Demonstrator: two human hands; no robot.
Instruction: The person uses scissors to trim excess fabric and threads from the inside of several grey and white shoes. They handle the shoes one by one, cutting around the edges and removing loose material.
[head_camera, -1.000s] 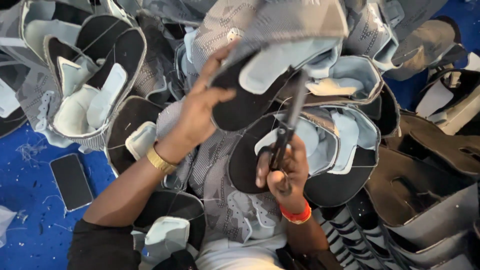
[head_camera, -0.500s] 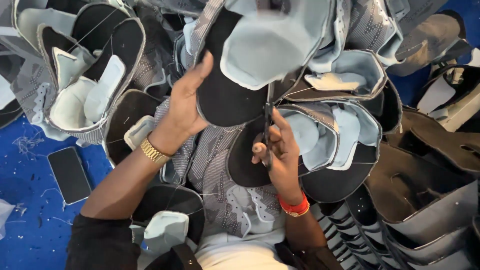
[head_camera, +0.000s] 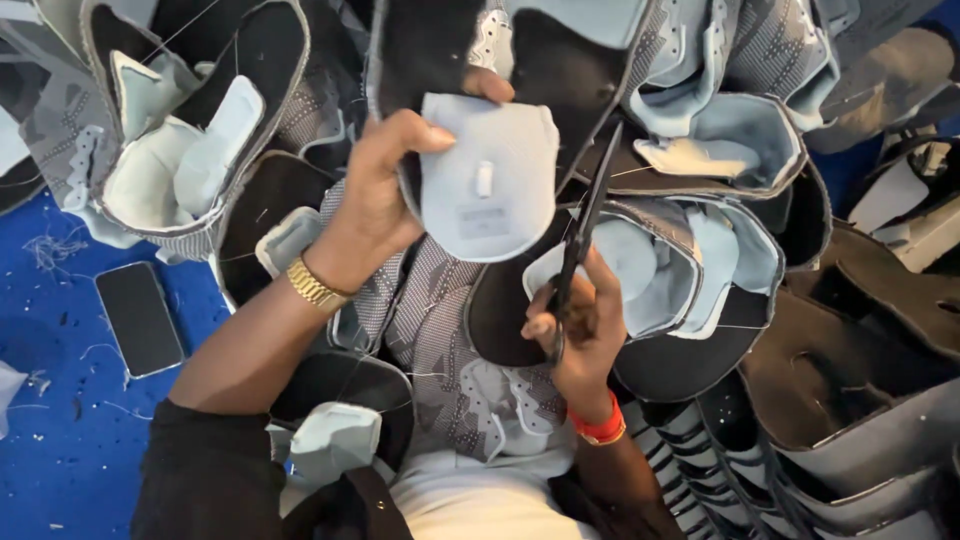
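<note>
My left hand (head_camera: 385, 195) grips a shoe upper (head_camera: 480, 130) raised in front of me, thumb and fingers pinching its pale blue padded tongue (head_camera: 490, 180). The upper is black inside with grey patterned fabric at the edges. My right hand (head_camera: 580, 325) holds a pair of black scissors (head_camera: 583, 225), blades pointing up toward the right edge of the tongue. A gold watch band sits on my left wrist and a red band on my right wrist.
Several more shoe uppers (head_camera: 190, 150) lie piled across my lap and to the left and right. A stack of grey and black pieces (head_camera: 850, 430) fills the lower right. A dark phone (head_camera: 140, 318) rests on the blue floor (head_camera: 60, 440) among thread scraps.
My left hand has turned the upper so the pale blue tongue faces me. The scissors have risen toward its right edge.
</note>
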